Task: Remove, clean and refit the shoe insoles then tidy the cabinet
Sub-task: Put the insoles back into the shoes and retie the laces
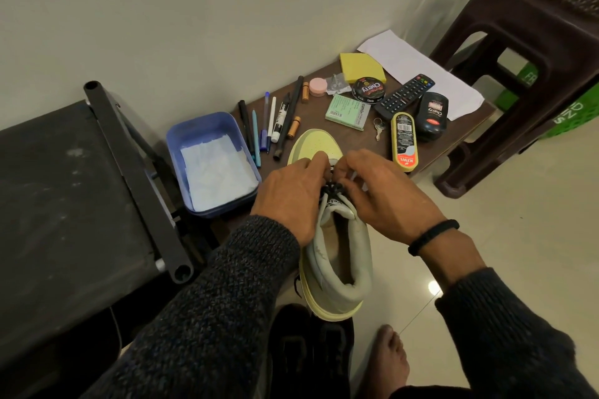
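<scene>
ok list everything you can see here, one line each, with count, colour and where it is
shoe: 1, pale yellow and grey, table's near edge
tub: 1, blue, white paper inside, left
pens and markers: several, mixed, beside tub
polish tin: 1, black, middle
remote: 1, black, right
Kiwi applicator: 1, yellow, right
sponge: 1, yellow, back
stool: 1, brown, right
left hand: fingers at laces
right hand: fingers at laces

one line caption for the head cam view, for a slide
Both hands, left hand and right hand, pinch the black laces of a pale yellow sneaker over a cluttered low table.
</scene>
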`<state>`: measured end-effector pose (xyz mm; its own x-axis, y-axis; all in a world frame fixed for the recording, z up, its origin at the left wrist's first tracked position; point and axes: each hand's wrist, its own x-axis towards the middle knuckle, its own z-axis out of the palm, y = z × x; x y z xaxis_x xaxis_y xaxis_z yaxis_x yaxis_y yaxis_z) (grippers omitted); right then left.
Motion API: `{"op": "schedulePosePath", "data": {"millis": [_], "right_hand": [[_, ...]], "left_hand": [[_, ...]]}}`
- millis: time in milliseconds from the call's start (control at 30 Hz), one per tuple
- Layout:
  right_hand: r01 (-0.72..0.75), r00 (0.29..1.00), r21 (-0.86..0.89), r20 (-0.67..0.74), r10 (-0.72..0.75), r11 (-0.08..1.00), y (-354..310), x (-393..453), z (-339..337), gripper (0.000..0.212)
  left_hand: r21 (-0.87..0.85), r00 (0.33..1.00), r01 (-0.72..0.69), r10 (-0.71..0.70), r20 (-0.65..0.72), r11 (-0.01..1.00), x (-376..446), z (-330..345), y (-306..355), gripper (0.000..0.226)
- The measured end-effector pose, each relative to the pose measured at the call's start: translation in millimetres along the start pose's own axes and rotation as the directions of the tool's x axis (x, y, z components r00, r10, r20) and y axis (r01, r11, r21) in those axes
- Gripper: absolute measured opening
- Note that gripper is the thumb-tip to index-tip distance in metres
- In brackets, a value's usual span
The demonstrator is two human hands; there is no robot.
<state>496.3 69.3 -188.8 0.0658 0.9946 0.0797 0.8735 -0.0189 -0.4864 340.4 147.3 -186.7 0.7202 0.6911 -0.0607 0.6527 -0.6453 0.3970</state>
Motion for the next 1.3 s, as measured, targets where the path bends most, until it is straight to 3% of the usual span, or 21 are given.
{"op": "schedulePosePath", "data": {"millis": [400, 533, 633, 800, 900, 967, 1067, 1133, 1167, 1233, 1300], "right_hand": [[-0.01, 1.0, 0.01, 0.027, 0.009, 1.0, -1.2, 6.4, 2.9, 0.007], [-0.056, 0.997, 0.1, -0.048, 0.061, 0.993, 1.3, 5.7, 3.7, 0.008], [-0.075, 0.992, 0.036, -0.098, 0.078, 0.997, 0.9, 8.5, 9.4, 0.012], [-0.154, 0.98, -0.002, -0.127, 0.152, 0.988, -4.2, 13.5, 11.9, 0.005], [-0.241, 0.95, 0.195, -0.154, 0.273, 0.951, -9.3, 12.6, 3.5, 0.004], [-0.22, 0.956, 0.312, -0.118, 0.267, 0.924, -14.2, 10.4, -11.0, 0.005], [-0.099, 0.991, 0.356, 0.119, 0.06, 0.929, -20.9, -0.2, -35.4, 0.041], [-0.074, 0.953, 0.239, 0.303, -0.002, 0.968, -24.2, -13.6, -36.3, 0.066], [-0.045, 0.953, 0.133, 0.303, 0.002, 0.99, -24.4, -19.9, -31.2, 0.07], [-0.012, 0.99, -0.053, 0.14, 0.019, 0.999, -24.5, -24.8, -19.3, 0.067], [-0.028, 1.0, -0.081, 0.006, 0.028, 0.996, -26.2, -22.9, -14.9, 0.063]], "left_hand": [[-0.134, 0.997, 0.045, -0.053, -0.053, 0.99, -5.6, -1.8, 0.5, 0.018], [-0.172, 0.994, 0.08, -0.092, -0.064, 0.982, -4.9, -3.7, -2.6, 0.017], [-0.187, 0.994, 0.099, -0.106, -0.031, 0.977, -5.5, -10.2, 0.2, 0.002], [-0.189, 0.996, 0.088, -0.092, -0.012, 0.978, -24.4, -20.0, 10.9, 0.025], [-0.149, 0.991, 0.135, -0.135, 0.014, 0.98, -40.9, -27.1, 5.8, 0.038], [-0.083, 0.984, 0.179, -0.178, 0.015, 0.98, -45.0, -29.3, -0.8, 0.046], [-0.072, 0.955, 0.293, -0.289, 0.063, 0.953, -48.1, -26.7, -1.7, 0.049], [-0.094, 0.945, 0.325, -0.32, 0.066, 0.941, -49.4, -20.5, 0.7, 0.049], [-0.107, 0.944, 0.33, -0.325, 0.061, 0.938, -50.0, -18.4, 2.0, 0.048], [-0.132, 0.939, 0.342, -0.336, 0.065, 0.93, -48.4, -17.3, 2.5, 0.048], [-0.164, 0.935, 0.354, -0.344, 0.084, 0.921, -46.7, -20.1, 1.7, 0.046]]}}
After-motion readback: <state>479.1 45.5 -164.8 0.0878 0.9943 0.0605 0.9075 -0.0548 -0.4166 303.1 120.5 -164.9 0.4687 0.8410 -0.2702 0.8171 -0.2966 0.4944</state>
